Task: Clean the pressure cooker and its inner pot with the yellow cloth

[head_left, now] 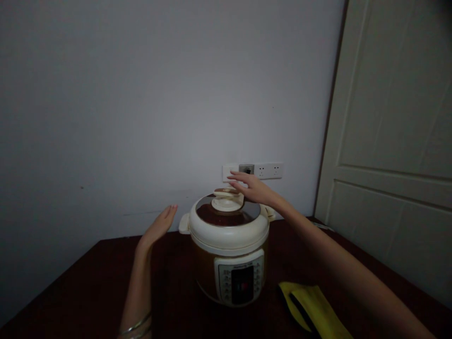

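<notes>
An electric pressure cooker with a white and brown lid stands upright on the dark red table, its control panel facing me. The lid is on, with a raised handle at its middle. Just above and to the right of that handle is my right hand, fingers stretched out; whether it touches the handle I cannot tell. My left hand is held up to the left of the cooker, apart from its side handle, with fingers straight and nothing held. Bangles circle the left wrist.
A folded yellow cloth lies on the table to the right of the cooker. Behind it, wall sockets and a grey switch plate are set in the pale wall. A panelled door stands at the right.
</notes>
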A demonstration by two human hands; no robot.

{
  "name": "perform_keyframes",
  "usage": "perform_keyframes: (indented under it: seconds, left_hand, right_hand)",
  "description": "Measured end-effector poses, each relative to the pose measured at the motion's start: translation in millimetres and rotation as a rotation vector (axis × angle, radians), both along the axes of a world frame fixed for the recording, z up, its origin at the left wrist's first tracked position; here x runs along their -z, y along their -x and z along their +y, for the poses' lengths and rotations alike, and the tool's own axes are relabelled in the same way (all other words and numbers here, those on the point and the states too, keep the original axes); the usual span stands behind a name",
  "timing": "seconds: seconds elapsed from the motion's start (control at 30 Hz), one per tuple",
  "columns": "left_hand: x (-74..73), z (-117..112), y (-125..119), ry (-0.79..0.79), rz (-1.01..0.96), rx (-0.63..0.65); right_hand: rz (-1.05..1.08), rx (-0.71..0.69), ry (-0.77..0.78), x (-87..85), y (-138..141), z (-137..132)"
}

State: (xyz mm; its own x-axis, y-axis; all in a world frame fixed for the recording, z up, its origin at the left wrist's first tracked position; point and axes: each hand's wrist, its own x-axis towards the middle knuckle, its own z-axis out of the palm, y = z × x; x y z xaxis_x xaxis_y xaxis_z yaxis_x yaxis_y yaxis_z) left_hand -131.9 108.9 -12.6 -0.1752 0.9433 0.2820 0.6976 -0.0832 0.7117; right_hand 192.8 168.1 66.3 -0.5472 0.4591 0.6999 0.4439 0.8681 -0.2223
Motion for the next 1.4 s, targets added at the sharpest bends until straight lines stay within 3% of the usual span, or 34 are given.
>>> perform_keyframes:
  seconds: [0.07,0.2,0.3,0.4,0.5,0.63,0.77,0.9,1.2,1.4]
  left_hand:
    - [-14.7,-15.0,-13.7,-0.127,0.045,-0.095]
    - [-42.6,-57.2,-54.3,-0.371,0.024,-0.001]
    - [-59.3,-70.7,-89.2,-0.425,0.035,0.08]
    - [-75.5,-51.5,-118.9,-0.466,0.115,0.181]
    - [-87.1,-10.1,-138.9,-0.439,0.285,0.283]
    - [-88.4,41.2,-150.7,-0.367,0.569,0.359]
    - [-81.7,64.1,-152.9,-0.241,0.728,0.456]
    - [-78.9,65.0,-153.0,-0.225,0.761,0.545]
    - [-79.0,59.5,-156.7,-0.305,0.903,0.508]
    - [-78.5,63.8,-158.3,-0.293,0.926,0.493]
  right_hand:
    - [0.158,0.033,0.059,6.0,-26.0,-4.7]
    - [0.481,0.134,0.254,37.2,-79.0,-13.6]
    - [0.643,0.205,0.422,68.0,-107.1,-11.5]
    - [0.677,0.278,0.561,95.3,-119.2,-2.1]
    - [0.68,0.305,0.685,116.5,-116.6,8.7]
    - [0.71,0.226,0.861,135.7,-101.3,20.4]
    - [0.695,0.157,0.937,146.3,-87.3,29.8]
    - [0.715,0.077,0.965,151.4,-77.9,32.6]
    - [0.871,-0.001,1.096,147.5,-66.2,25.6]
    - [0.835,0.014,1.142,140.7,-67.6,20.2]
